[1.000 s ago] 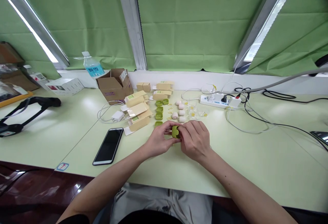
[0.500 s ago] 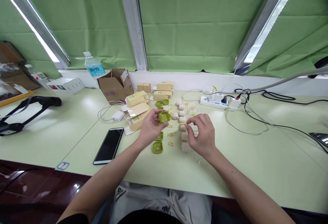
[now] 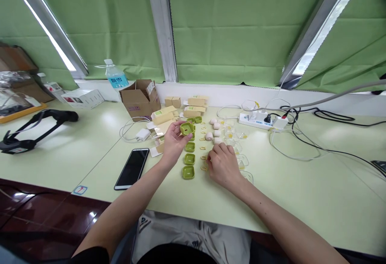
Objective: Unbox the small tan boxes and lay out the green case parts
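A small green square case with a slot in its bottom (image 3: pixel 187 128) is held in my left hand (image 3: pixel 172 143), tilted toward me above the row of similar cases. Those green cases (image 3: pixel 189 159) stand in a column on the table. Beside them runs a column of small yellow loops (image 3: pixel 202 148). My right hand (image 3: pixel 223 165) is low over the table with its fingers pinched at the near loops. What sits between those fingertips is hidden. Pale pink rounded pieces (image 3: pixel 216 133) stand just beyond this hand, and clear plastic covers (image 3: pixel 242 160) lie to its right.
A phone (image 3: pixel 132 169) lies at the left, near a white charger (image 3: pixel 142 135). Opened cream cartons (image 3: pixel 164 115) and a brown cardboard box (image 3: pixel 140 100) stand behind. At the back right is a power strip (image 3: pixel 256 122) with tangled cables. A black frame-like device (image 3: pixel 39 129) rests far left.
My right hand has moved down and left from the pink pieces to the yellow loops; the yellow piece at its fingertips no longer shows. My left hand has tilted the green case and shifted slightly left.
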Demonstrator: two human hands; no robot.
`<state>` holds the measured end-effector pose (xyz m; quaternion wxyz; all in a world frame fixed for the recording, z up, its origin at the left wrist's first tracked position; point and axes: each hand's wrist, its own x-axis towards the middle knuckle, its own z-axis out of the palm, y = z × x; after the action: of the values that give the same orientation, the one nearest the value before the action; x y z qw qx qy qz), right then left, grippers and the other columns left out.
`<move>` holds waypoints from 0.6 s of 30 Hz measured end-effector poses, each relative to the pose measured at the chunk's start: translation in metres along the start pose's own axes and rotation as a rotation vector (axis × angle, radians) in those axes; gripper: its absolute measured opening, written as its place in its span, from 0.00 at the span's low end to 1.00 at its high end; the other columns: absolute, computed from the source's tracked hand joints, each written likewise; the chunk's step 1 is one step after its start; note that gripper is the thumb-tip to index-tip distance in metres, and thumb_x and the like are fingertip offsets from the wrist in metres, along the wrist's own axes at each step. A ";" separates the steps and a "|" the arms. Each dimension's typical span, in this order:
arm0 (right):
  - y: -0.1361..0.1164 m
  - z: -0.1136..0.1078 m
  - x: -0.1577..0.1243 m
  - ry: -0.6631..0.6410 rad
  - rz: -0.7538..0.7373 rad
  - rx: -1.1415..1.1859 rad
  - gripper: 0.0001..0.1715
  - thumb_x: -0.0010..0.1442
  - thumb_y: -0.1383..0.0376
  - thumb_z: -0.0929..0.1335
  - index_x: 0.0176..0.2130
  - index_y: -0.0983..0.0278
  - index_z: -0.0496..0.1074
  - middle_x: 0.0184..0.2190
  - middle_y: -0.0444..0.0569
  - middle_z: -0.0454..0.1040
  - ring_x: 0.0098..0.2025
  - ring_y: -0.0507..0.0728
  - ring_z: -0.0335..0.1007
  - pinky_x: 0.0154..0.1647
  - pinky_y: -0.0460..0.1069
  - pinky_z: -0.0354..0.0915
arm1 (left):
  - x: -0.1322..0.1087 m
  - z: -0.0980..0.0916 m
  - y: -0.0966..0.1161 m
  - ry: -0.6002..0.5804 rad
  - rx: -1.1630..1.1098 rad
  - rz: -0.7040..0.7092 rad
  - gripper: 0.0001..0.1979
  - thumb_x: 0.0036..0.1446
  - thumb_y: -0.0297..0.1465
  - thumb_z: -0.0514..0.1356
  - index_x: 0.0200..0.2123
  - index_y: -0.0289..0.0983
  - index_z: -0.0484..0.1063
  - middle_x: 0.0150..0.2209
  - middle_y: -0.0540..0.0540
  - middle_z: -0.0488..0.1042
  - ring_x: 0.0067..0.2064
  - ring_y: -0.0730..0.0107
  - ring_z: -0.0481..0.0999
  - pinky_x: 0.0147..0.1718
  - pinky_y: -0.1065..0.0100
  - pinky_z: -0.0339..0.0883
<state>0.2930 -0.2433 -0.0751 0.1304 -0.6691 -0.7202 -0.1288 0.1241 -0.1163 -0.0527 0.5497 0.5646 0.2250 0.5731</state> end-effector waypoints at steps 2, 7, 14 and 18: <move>-0.002 0.000 0.001 -0.022 -0.020 -0.044 0.12 0.69 0.65 0.66 0.37 0.66 0.79 0.40 0.57 0.77 0.48 0.65 0.65 0.46 0.59 0.52 | -0.001 0.002 0.001 -0.011 -0.001 -0.011 0.31 0.46 0.33 0.79 0.52 0.39 0.71 0.53 0.38 0.83 0.54 0.56 0.83 0.52 0.57 0.78; -0.005 0.000 0.001 -0.042 -0.050 -0.111 0.12 0.67 0.66 0.67 0.37 0.67 0.80 0.39 0.61 0.77 0.47 0.67 0.65 0.47 0.59 0.51 | -0.003 0.004 0.003 -0.022 0.026 -0.030 0.30 0.48 0.34 0.78 0.51 0.39 0.71 0.53 0.38 0.83 0.54 0.54 0.84 0.52 0.56 0.78; 0.009 -0.011 0.004 -0.055 -0.048 -0.112 0.09 0.62 0.69 0.68 0.36 0.65 0.81 0.40 0.60 0.77 0.48 0.66 0.64 0.47 0.58 0.50 | -0.004 0.004 0.004 -0.020 0.023 -0.037 0.30 0.48 0.34 0.78 0.52 0.39 0.71 0.53 0.38 0.83 0.53 0.54 0.84 0.51 0.55 0.78; 0.010 -0.010 0.006 -0.106 -0.079 -0.067 0.08 0.63 0.69 0.69 0.35 0.64 0.81 0.40 0.58 0.78 0.49 0.65 0.64 0.47 0.58 0.50 | -0.005 0.005 0.005 -0.032 0.026 -0.037 0.29 0.49 0.34 0.78 0.52 0.39 0.71 0.54 0.38 0.83 0.56 0.53 0.83 0.51 0.56 0.78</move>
<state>0.3023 -0.2410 -0.0637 0.0643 -0.6502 -0.7470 -0.1225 0.1254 -0.1246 -0.0488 0.5562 0.5764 0.2342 0.5509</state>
